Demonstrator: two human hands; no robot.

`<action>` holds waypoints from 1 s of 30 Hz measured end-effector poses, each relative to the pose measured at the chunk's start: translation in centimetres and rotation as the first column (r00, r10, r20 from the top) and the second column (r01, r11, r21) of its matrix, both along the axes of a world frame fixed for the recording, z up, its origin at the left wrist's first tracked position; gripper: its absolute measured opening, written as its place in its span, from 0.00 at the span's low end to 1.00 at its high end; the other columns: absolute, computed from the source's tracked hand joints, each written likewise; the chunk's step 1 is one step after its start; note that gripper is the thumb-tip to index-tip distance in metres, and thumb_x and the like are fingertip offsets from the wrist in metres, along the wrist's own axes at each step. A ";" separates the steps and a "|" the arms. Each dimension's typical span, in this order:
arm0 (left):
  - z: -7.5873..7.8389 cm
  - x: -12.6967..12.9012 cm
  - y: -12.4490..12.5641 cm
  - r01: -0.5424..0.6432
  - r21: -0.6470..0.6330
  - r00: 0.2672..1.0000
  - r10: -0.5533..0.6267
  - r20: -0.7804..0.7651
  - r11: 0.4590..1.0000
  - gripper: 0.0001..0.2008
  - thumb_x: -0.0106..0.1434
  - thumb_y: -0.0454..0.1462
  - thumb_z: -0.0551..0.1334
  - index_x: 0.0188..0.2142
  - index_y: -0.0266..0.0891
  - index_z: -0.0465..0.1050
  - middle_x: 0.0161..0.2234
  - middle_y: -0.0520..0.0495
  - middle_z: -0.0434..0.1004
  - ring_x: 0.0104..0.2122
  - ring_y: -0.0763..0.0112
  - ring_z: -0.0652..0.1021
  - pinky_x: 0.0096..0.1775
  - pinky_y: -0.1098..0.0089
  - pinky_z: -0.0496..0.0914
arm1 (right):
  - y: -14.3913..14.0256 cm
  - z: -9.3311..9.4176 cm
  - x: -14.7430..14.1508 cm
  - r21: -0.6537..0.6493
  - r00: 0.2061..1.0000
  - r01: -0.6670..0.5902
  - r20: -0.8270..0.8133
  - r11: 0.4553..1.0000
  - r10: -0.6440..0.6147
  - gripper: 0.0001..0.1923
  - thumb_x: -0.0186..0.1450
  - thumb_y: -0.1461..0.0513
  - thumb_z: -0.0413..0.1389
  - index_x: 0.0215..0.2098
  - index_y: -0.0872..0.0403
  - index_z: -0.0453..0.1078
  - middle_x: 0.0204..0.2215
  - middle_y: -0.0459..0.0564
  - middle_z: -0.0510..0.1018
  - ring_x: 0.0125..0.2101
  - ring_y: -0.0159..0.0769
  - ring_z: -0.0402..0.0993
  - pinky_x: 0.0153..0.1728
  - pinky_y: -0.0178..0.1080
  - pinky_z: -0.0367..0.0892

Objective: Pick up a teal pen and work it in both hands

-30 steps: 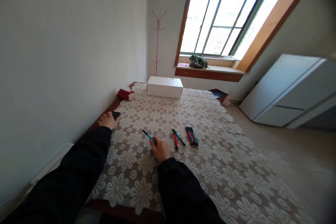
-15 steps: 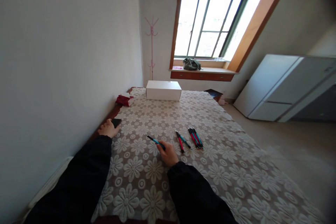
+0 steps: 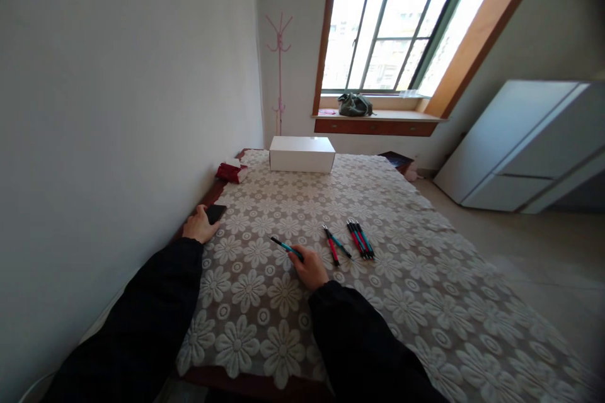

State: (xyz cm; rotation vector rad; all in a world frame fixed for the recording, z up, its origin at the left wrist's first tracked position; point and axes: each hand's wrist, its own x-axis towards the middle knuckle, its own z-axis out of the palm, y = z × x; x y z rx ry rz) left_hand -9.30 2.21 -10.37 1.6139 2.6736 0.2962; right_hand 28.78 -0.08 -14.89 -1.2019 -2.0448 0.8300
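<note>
View dipped — right hand (image 3: 310, 268) pinching pen (image 3: 285, 246), left hand (image 3: 200, 225) at table edge (image 3: 215, 192), grip on slab (image 3: 217, 213) unclear

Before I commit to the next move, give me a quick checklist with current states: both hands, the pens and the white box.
1. Right hand holding the teal-and-black pen: ok, held with its black end sticking out toward the left.
2. Left hand gripping the dark flat object: cannot tell; it touches it, but the grip is unclear.
3. Pair of loose pens clear of the right hand: ok, on the tablecloth to its right.
4. Pair of loose pens lying parallel: not ok, they splay in a V.
5. Pen group side by side: ok.
6. White box contents: cannot tell; the inside is hidden.
</note>
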 end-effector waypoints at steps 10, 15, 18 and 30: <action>0.1 0.1 0.4 -0.103 0.119 0.952 0.063 0.298 0.988 0.34 0.52 0.47 0.68 0.54 0.37 0.59 0.56 0.27 0.71 0.59 0.36 0.69 0.57 0.49 0.64 | 0.2 -0.3 0.0 0.013 1.000 0.007 -0.030 1.000 -0.007 0.15 0.70 0.54 0.51 0.41 0.53 0.77 0.28 0.47 0.79 0.31 0.38 0.75 0.34 0.35 0.64; 0.4 -2.3 0.5 -0.153 0.167 0.848 0.043 0.528 0.974 0.30 0.53 0.38 0.65 0.55 0.36 0.62 0.55 0.34 0.74 0.55 0.54 0.76 0.53 0.63 0.70 | 0.2 -0.2 0.0 0.008 1.000 -0.015 -0.002 1.000 0.015 0.16 0.70 0.54 0.51 0.42 0.53 0.77 0.28 0.48 0.79 0.31 0.39 0.75 0.35 0.36 0.64; 0.3 -3.2 0.0 -0.227 0.196 0.780 0.057 0.623 0.954 0.26 0.55 0.36 0.60 0.54 0.34 0.65 0.50 0.36 0.78 0.50 0.56 0.79 0.49 0.63 0.74 | 0.2 -0.2 0.0 -0.016 1.000 -0.018 -0.005 1.000 0.018 0.18 0.70 0.53 0.50 0.42 0.53 0.77 0.26 0.47 0.78 0.28 0.38 0.74 0.32 0.36 0.63; -1.7 -4.0 -1.5 -0.349 0.314 0.691 0.016 0.723 0.883 0.30 0.47 0.26 0.60 0.52 0.36 0.69 0.56 0.39 0.75 0.56 0.54 0.75 0.53 0.63 0.74 | 0.1 0.0 0.0 -0.029 0.999 -0.024 -0.044 0.999 0.023 0.22 0.70 0.49 0.47 0.41 0.54 0.77 0.25 0.48 0.77 0.27 0.39 0.73 0.30 0.37 0.60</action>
